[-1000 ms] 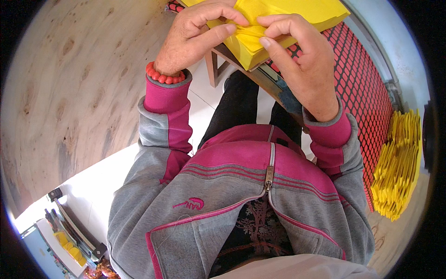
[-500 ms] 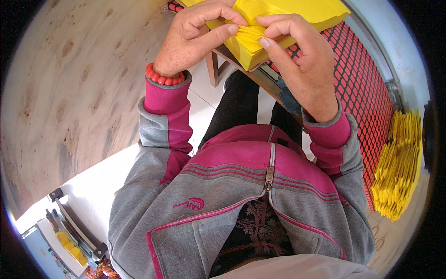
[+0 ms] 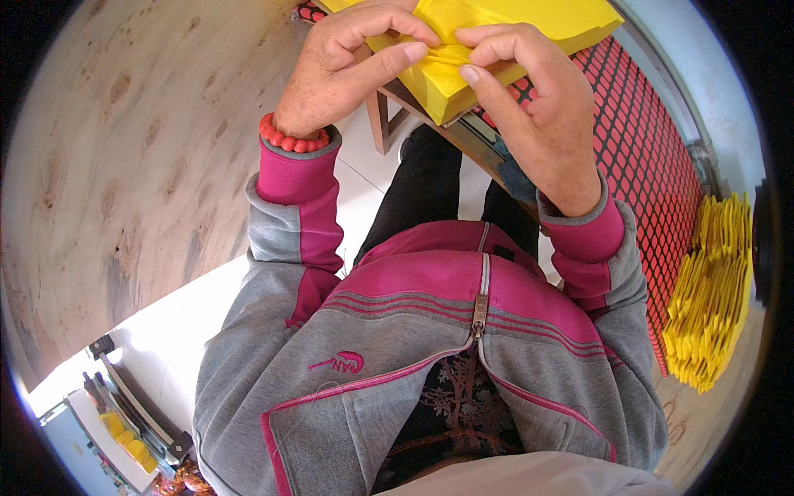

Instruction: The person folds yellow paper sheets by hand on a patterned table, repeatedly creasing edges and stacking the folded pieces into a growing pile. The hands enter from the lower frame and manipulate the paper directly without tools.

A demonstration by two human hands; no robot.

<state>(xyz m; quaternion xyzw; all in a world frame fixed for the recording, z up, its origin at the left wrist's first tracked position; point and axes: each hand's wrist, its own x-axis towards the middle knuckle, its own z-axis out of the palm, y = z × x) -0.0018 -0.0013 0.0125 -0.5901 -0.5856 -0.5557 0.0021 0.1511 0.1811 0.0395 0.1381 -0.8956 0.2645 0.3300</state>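
Left of the hands spreads a pale wooden board (image 3: pixel 132 182), streaked with dark knots; right of them lies a red mat (image 3: pixel 641 157) under black mesh lines. The left hand (image 3: pixel 331 74) has thumb and forefinger nearly together, pinching a puckered fold of yellow cloth (image 3: pixel 504 12). The right hand (image 3: pixel 542 107) pinches the same fold from its own side, thumb and forefinger slightly wider apart, though how firmly is hard to tell. Under and beyond the fingertips, the cloth looks matte and felt-like. A bracelet (image 3: pixel 294 139) of round red beads circles the left wrist. Below and right of the right hand, a yellow stack (image 3: pixel 707 293) shows thin, wavy edges
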